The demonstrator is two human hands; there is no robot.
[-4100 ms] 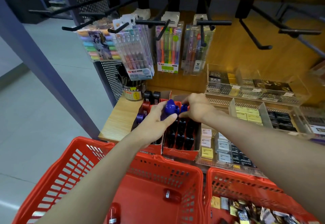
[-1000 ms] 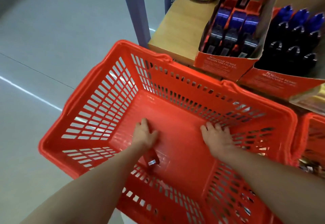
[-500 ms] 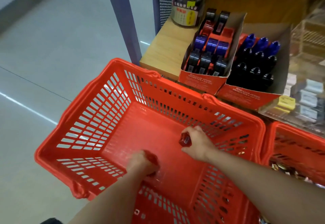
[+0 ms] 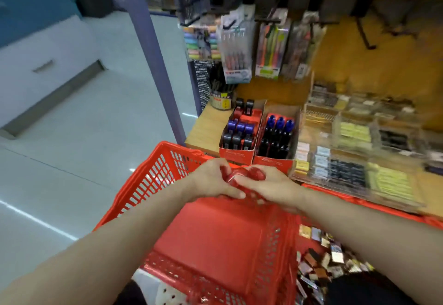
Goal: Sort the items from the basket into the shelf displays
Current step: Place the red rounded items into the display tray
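my left hand (image 4: 211, 180) and right hand (image 4: 268, 188) clutch red items (image 4: 242, 175) together; crowded fingers could drop one back into the basket (image 4: 167, 168).

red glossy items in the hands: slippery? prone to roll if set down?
Likely somewhat slippery: the small red glossy plastic items show shiny highlights. Probably light and stiff: the left hand and right hand hold them with fingers alone. Rounded ends suggest rolling; blur hides their exact shape.

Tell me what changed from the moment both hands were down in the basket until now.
Both hands came up out of the red basket, each gripping a red item picked off its floor: left hand, right hand, red items now together above the far rim. The basket floor shows bare. The two display boxes look unchanged.
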